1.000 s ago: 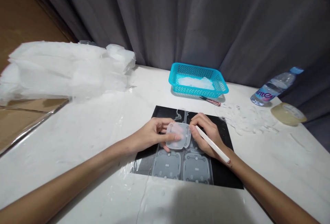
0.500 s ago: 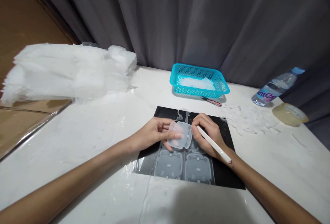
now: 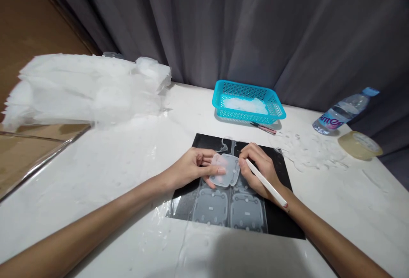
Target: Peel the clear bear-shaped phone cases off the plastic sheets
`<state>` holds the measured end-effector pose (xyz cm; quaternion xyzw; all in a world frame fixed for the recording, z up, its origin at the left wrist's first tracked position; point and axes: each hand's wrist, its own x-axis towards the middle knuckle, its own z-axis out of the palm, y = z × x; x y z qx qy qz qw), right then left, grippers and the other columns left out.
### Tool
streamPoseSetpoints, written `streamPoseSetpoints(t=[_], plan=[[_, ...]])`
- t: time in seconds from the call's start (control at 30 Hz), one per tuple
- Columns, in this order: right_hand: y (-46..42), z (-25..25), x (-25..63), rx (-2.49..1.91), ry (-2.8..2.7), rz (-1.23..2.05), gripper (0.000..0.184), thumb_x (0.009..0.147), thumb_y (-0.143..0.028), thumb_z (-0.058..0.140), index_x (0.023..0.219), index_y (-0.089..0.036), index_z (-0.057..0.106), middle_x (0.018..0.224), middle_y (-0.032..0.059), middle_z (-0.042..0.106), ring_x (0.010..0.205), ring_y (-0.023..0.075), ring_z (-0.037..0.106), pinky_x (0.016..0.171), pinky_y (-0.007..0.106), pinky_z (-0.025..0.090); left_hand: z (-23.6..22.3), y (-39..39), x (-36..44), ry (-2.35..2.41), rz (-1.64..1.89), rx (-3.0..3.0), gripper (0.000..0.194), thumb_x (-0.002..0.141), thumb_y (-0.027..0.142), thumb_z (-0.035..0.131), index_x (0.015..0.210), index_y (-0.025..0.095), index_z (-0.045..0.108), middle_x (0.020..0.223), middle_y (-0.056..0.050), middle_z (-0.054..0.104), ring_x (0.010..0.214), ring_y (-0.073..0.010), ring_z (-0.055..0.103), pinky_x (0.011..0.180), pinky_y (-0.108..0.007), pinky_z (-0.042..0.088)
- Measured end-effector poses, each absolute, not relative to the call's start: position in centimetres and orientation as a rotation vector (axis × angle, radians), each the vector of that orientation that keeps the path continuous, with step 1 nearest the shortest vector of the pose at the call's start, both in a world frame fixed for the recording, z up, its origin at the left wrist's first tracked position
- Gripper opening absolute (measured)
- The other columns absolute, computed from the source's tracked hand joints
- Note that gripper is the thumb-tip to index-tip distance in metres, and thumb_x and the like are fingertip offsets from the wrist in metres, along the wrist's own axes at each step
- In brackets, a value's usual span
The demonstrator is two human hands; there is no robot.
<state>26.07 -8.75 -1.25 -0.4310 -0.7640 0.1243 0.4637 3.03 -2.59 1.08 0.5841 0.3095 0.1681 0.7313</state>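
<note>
My left hand pinches a translucent, rounded-square silicone piece by its left side, thumb on top and fingers beneath. A slim white pen-like tool is gripped in my right hand, its tip hidden by the fingers at the piece's right edge. Below both hands lies a black mat. On the mat rests a clear moulded sheet with similar rounded-square shapes, partly covered by my hands. Curled clear strips show at the sheet's far end.
A turquoise basket holding translucent pieces stands behind the mat, a pink-handled cutter before it. To the right are clear scraps, a tape roll and a water bottle. A white stack of sheets fills the far left.
The whole view has shifted slightly, with everything a little lower. Both hands keep their hold on the silicone piece and the white tool, nearly unmoved relative to the mat.
</note>
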Motion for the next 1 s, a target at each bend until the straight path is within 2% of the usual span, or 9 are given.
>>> streamPoseSetpoints(t=[0.4,0.7,1.0], plan=[[-9.07,-1.24,26.00,-1.092,-1.856,0.351,0.018,0.102,-0.015,0.053,0.085,-0.022,0.052,0.083,0.0011,0.055,0.080,0.0177,0.054,0.076,0.033,0.044,0.45,-2.67,3.11,0.584,0.398,1.345,0.024,0.093,0.036,0.077,0.093,0.012,0.075,0.084,-0.003,0.071,0.073,-0.0134,0.069,0.066,-0.027,0.065],[-8.88,-0.81,25.91,-1.135,-1.735,0.483,0.033,0.110,-0.021,0.042,0.087,-0.021,0.066,0.087,0.0042,0.063,0.087,0.0183,0.061,0.083,0.034,0.046,0.84,-2.32,2.75,0.613,0.359,1.354,0.025,0.096,0.038,0.074,0.091,0.014,0.073,0.079,0.000,0.071,0.065,-0.0106,0.069,0.064,-0.022,0.056],[-8.84,-0.37,25.89,-1.121,-1.751,0.489,0.013,0.100,-0.018,0.066,0.088,-0.021,0.068,0.085,0.0031,0.065,0.082,0.0179,0.062,0.077,0.033,0.048,0.58,-2.17,2.81,0.606,0.363,1.356,0.036,0.100,0.046,0.067,0.089,0.012,0.073,0.081,-0.002,0.073,0.064,-0.0132,0.074,0.068,-0.023,0.055]])
